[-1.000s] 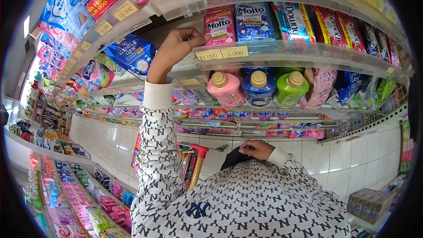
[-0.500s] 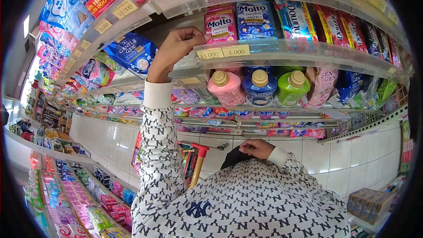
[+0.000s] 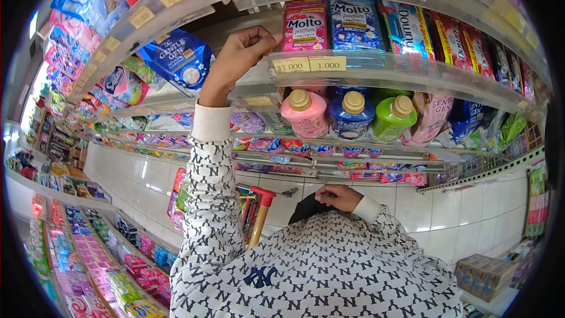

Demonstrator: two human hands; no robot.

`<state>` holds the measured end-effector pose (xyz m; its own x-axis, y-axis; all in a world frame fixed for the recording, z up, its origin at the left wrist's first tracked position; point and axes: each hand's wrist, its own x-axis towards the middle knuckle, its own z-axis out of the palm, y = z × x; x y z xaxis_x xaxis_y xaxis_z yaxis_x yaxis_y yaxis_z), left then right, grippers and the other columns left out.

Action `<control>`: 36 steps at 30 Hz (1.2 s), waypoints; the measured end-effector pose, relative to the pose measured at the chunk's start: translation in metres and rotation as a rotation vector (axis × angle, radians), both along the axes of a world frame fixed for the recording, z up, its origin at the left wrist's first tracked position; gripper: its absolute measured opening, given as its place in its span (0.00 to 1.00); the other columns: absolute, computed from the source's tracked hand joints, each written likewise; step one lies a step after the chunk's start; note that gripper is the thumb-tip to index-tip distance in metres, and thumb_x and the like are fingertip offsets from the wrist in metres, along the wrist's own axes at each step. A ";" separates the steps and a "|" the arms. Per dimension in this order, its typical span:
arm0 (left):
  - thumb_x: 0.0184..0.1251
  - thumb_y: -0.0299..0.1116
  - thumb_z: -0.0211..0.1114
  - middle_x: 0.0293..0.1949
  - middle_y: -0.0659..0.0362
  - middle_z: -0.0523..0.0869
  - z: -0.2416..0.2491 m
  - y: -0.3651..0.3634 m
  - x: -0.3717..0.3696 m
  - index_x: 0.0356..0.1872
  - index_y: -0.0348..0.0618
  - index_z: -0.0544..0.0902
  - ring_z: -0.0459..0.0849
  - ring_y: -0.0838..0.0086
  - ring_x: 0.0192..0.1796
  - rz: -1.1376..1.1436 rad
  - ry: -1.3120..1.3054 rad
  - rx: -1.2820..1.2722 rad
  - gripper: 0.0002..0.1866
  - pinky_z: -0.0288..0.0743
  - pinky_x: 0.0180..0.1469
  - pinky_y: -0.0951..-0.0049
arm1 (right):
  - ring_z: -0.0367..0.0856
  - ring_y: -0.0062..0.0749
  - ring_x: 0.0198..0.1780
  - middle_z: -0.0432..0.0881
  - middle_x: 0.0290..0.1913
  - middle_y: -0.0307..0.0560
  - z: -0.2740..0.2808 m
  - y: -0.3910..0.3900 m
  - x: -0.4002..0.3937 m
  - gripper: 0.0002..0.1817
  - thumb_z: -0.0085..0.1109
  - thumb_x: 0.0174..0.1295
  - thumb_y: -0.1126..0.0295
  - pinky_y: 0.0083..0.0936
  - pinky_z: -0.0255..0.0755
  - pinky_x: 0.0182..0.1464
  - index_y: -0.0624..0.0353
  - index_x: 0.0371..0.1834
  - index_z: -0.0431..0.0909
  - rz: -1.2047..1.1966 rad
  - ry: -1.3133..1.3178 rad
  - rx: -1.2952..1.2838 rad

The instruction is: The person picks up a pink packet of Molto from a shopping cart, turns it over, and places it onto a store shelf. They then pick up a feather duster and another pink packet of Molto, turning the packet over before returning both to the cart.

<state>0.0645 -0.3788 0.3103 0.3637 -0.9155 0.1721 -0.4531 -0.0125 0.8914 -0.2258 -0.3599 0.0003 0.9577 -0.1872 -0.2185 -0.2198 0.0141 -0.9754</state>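
Note:
My left hand (image 3: 242, 56) is raised at the upper shelf, its fingers curled together with nothing visible in them. Its fingertips are just beside the left edge of the pink Molto sachet pack (image 3: 304, 30). To the right of that pack stand a blue Molto pack (image 3: 354, 25) and a light-blue Downy pack (image 3: 405, 28). Low in front of my body is my right hand (image 3: 341, 197), with its fingers bent closed. It rests at a piece of black material (image 3: 307, 208); what its fingers hold, if anything, is hidden.
The shelf's clear lip (image 3: 400, 69) carries price tags. Pink (image 3: 305, 115), blue (image 3: 351, 119) and green (image 3: 393, 121) bottles stand underneath. A blue Gentle Gen pouch (image 3: 176, 62) leans at left. A red-topped handle (image 3: 262, 200) rises near my left side. Brown cartons (image 3: 485, 274) sit at lower right.
My left fingertips have drawn slightly left, away from the pink pack's edge. The view has shifted a little. My right hand stays in about the same place.

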 end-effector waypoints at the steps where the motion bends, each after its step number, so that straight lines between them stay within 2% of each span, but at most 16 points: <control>1: 0.66 0.40 0.66 0.21 0.72 0.73 -0.006 0.004 0.007 0.25 0.46 0.80 0.62 0.89 0.23 -0.017 0.024 -0.061 0.12 0.52 0.26 0.83 | 0.79 0.22 0.33 0.84 0.34 0.42 0.000 0.002 0.001 0.19 0.58 0.69 0.55 0.22 0.73 0.40 0.62 0.44 0.82 -0.010 -0.012 0.011; 4: 0.68 0.39 0.65 0.18 0.72 0.67 -0.032 0.030 -0.001 0.17 0.45 0.71 0.59 0.88 0.23 0.144 0.008 -0.357 0.20 0.49 0.25 0.79 | 0.78 0.21 0.32 0.84 0.31 0.41 -0.015 0.000 0.003 0.18 0.58 0.70 0.56 0.21 0.73 0.38 0.63 0.39 0.83 0.009 -0.038 -0.067; 5: 0.69 0.39 0.64 0.17 0.73 0.64 -0.043 0.043 -0.013 0.15 0.45 0.68 0.57 0.88 0.23 0.244 -0.015 -0.473 0.23 0.47 0.24 0.77 | 0.80 0.21 0.31 0.83 0.26 0.36 0.003 0.002 0.005 0.19 0.55 0.72 0.60 0.21 0.74 0.39 0.64 0.28 0.82 -0.052 0.018 0.016; 7: 0.72 0.40 0.61 0.15 0.73 0.60 -0.085 0.072 -0.036 0.12 0.45 0.64 0.55 0.86 0.22 0.407 0.112 -0.580 0.27 0.46 0.23 0.74 | 0.82 0.25 0.42 0.85 0.42 0.44 0.004 0.002 0.008 0.15 0.55 0.72 0.64 0.23 0.74 0.42 0.64 0.32 0.82 -0.168 0.115 0.003; 8: 0.73 0.40 0.60 0.15 0.74 0.59 -0.114 0.081 -0.052 0.12 0.44 0.64 0.54 0.86 0.21 0.477 0.197 -0.627 0.27 0.46 0.23 0.73 | 0.77 0.31 0.53 0.79 0.51 0.48 -0.003 0.000 0.011 0.11 0.56 0.69 0.66 0.26 0.72 0.51 0.65 0.42 0.80 -0.189 -0.088 -0.011; 10: 0.76 0.41 0.57 0.17 0.72 0.64 -0.179 0.112 -0.070 0.16 0.43 0.68 0.58 0.85 0.22 0.469 0.056 -0.365 0.24 0.51 0.24 0.74 | 0.58 0.43 0.71 0.63 0.68 0.55 0.017 0.010 0.026 0.23 0.60 0.64 0.69 0.35 0.61 0.68 0.64 0.62 0.70 -0.219 -0.340 -0.054; 12: 0.78 0.46 0.52 0.34 0.64 0.80 -0.215 0.138 -0.095 0.35 0.41 0.78 0.74 0.81 0.33 0.258 0.531 -0.271 0.18 0.69 0.36 0.77 | 0.42 0.49 0.79 0.49 0.76 0.59 0.072 0.025 0.047 0.38 0.63 0.61 0.68 0.42 0.47 0.75 0.62 0.73 0.57 -0.164 -0.410 -0.201; 15: 0.76 0.59 0.43 0.62 0.55 0.75 -0.243 0.168 -0.125 0.65 0.44 0.70 0.75 0.72 0.61 0.286 1.015 -0.458 0.31 0.67 0.63 0.68 | 0.35 0.55 0.80 0.43 0.79 0.63 0.096 0.055 0.089 0.46 0.64 0.59 0.63 0.47 0.36 0.77 0.60 0.78 0.48 -0.017 -0.459 -0.558; 16: 0.74 0.65 0.37 0.75 0.56 0.59 -0.241 0.186 -0.121 0.77 0.46 0.51 0.58 0.70 0.76 0.184 1.169 -0.453 0.40 0.51 0.76 0.65 | 0.34 0.56 0.80 0.42 0.79 0.63 0.090 0.070 0.105 0.47 0.64 0.59 0.60 0.48 0.35 0.77 0.60 0.78 0.48 0.003 -0.460 -0.704; 17: 0.74 0.65 0.36 0.75 0.57 0.60 -0.241 0.194 -0.117 0.77 0.46 0.51 0.58 0.70 0.76 0.198 1.263 -0.558 0.41 0.50 0.75 0.65 | 0.33 0.58 0.80 0.42 0.79 0.64 0.083 0.082 0.119 0.47 0.64 0.59 0.58 0.49 0.34 0.77 0.60 0.78 0.49 0.032 -0.467 -0.838; 22: 0.75 0.63 0.39 0.72 0.60 0.66 -0.243 0.258 -0.075 0.76 0.44 0.56 0.61 0.70 0.74 0.171 1.468 -0.801 0.39 0.49 0.75 0.67 | 0.43 0.61 0.78 0.52 0.76 0.65 0.023 0.105 0.212 0.45 0.61 0.60 0.51 0.50 0.35 0.76 0.61 0.76 0.53 0.085 -0.679 -0.636; 25: 0.75 0.61 0.44 0.73 0.54 0.64 -0.237 0.290 -0.072 0.71 0.38 0.65 0.55 0.71 0.76 0.474 1.396 -0.636 0.37 0.43 0.77 0.65 | 0.47 0.59 0.77 0.55 0.75 0.62 0.022 0.111 0.240 0.42 0.61 0.61 0.52 0.54 0.35 0.75 0.58 0.75 0.56 0.082 -0.688 -0.757; 26: 0.76 0.54 0.47 0.70 0.56 0.69 -0.244 0.301 -0.068 0.69 0.39 0.69 0.62 0.71 0.73 0.598 1.220 -0.594 0.31 0.49 0.74 0.66 | 0.51 0.57 0.76 0.59 0.73 0.59 0.009 0.115 0.246 0.39 0.61 0.61 0.53 0.55 0.35 0.74 0.57 0.73 0.60 0.126 -0.611 -0.839; 29: 0.77 0.45 0.48 0.66 0.58 0.75 -0.299 0.346 -0.049 0.66 0.40 0.71 0.67 0.71 0.70 0.720 1.242 -0.806 0.25 0.59 0.70 0.67 | 0.61 0.51 0.71 0.71 0.66 0.50 -0.033 0.127 0.268 0.30 0.61 0.60 0.55 0.59 0.37 0.73 0.54 0.65 0.71 0.308 -0.394 -1.098; 32: 0.76 0.43 0.47 0.65 0.57 0.76 -0.330 0.391 -0.026 0.64 0.40 0.74 0.70 0.68 0.68 1.069 1.239 -0.712 0.24 0.61 0.69 0.65 | 0.72 0.40 0.61 0.81 0.53 0.39 -0.044 0.153 0.269 0.17 0.60 0.60 0.56 0.62 0.40 0.72 0.54 0.46 0.84 0.493 -0.295 -1.304; 36: 0.70 0.43 0.58 0.52 0.60 0.83 -0.436 0.407 0.045 0.55 0.42 0.80 0.79 0.70 0.52 1.286 1.114 -0.480 0.20 0.72 0.54 0.69 | 0.72 0.39 0.62 0.81 0.55 0.40 -0.054 0.141 0.277 0.16 0.59 0.62 0.54 0.64 0.39 0.71 0.54 0.39 0.86 0.639 -0.048 -1.387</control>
<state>0.1095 0.0285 -0.1253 0.8670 0.0696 -0.4934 0.4005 0.4918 0.7731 0.0508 -0.2188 -0.0535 0.9558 0.2227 -0.1918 0.1968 -0.9697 -0.1448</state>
